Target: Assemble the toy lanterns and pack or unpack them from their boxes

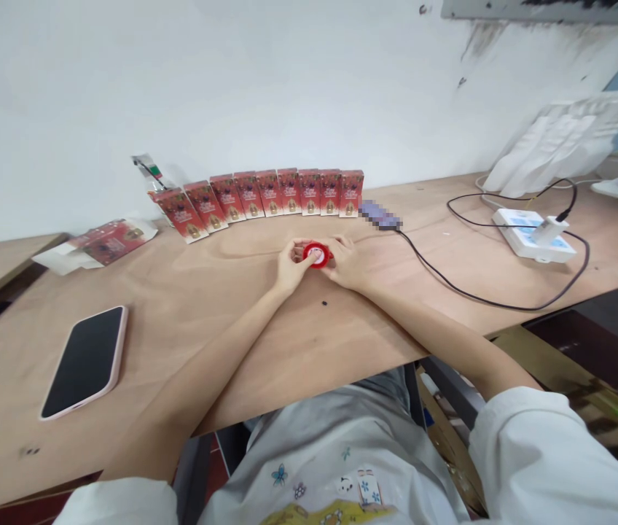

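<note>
A roll of red tape [316, 255] with a pale centre is held over the middle of the table. My left hand [291, 262] is closed around its left side, thumb laid across the centre. At its right edge, my right hand [346, 264] pinches the roll with curled fingers, some of which are hidden. Behind the hands, several red printed boxes [289, 192] stand upright in a curved row. A small dark speck [324, 302] lies on the wooden tabletop [309, 350] just in front of the hands.
A phone [86, 363] lies at the left, with flat red-and-white packaging [115, 242] beyond it. To the right, a pixelated device [380, 215] trails a black cable [451, 290] near a white power strip [534, 235]. White plastic bags [549, 146] lean at the far right.
</note>
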A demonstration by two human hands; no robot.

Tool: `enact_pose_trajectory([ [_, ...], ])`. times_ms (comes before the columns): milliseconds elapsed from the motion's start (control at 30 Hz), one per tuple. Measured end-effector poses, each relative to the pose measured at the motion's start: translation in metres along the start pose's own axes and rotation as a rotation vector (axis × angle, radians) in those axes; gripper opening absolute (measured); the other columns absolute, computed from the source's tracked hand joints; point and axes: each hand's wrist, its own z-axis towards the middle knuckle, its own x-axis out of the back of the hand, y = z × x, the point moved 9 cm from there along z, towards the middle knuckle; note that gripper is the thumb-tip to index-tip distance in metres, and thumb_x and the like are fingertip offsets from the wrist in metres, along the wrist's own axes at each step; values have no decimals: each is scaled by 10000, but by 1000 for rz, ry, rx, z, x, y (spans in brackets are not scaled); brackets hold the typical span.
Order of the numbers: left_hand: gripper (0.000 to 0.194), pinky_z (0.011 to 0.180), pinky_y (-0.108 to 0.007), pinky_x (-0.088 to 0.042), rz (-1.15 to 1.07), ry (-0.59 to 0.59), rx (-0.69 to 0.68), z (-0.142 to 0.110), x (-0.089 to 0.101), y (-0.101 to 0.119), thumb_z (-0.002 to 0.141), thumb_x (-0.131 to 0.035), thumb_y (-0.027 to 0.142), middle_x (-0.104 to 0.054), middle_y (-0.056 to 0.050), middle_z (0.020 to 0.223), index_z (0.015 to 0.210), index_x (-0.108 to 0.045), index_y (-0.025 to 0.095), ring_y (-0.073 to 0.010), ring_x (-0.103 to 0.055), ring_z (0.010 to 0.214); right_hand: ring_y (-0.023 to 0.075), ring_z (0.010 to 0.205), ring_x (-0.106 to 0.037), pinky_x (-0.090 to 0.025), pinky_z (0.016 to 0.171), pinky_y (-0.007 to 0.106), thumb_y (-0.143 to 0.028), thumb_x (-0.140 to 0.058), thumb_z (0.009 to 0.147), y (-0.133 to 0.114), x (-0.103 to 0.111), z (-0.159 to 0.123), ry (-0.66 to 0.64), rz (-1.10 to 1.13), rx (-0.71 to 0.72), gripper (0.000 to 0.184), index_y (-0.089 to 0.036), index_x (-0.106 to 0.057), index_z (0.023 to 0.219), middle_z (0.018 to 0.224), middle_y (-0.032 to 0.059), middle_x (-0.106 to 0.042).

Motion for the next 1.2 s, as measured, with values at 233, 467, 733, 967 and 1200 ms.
enact_pose_trajectory([
  [233, 395, 697, -274, -463, 86, 21, -107, -10, 3, 17, 686, -707, 468, -628, -49, 934, 940, -585, 191, -157, -587, 801, 287, 1156, -476, -324, 993, 472, -251, -536, 822, -9, 5, 0, 29, 6, 30, 417, -218, -530, 1237, 1190, 96, -616],
  [467, 869, 1035, -498, -301, 572, 1, -478, -43, 18, 74, 512, -772, 631, -461, -146, 1326, 1237, -502, 236, -329, -407, 1232, 245, 1054, -574, -469, 905, 400, -492, -626, 775, -42, 24, 5, 54, 391, 59, 511, -212, -518, 1188, 1134, 114, -625],
  [733, 688, 905, -401, -474, 519, -212, -407, -58, 25, 62, 647, -753, 507, -627, -111, 1174, 1224, -506, 224, -258, -609, 1055, 206, 1016, -612, -504, 901, 372, -471, -715, 709, -50, 5, 3, -103, 672, -18, 525, -199, -527, 1117, 1093, 92, -631],
  [967, 463, 767, -327, -522, 521, -57, -405, -57, 36, 67, 654, -773, 387, -670, -48, 956, 1023, -559, 208, -206, -648, 864, 225, 983, -611, -519, 840, 401, -525, -759, 630, -30, 2, -17, -298, 580, -103, 775, -203, -453, 1265, 1170, 123, -600],
  [1200, 426, 785, -320, -502, 518, 43, -415, -56, 43, 68, 658, -769, 328, -629, -33, 948, 982, -522, 205, -191, -621, 880, 190, 937, -613, -465, 895, 393, -413, -662, 787, -29, -4, -36, -493, 465, 51, 232, -217, -691, 907, 962, 63, -665],
])
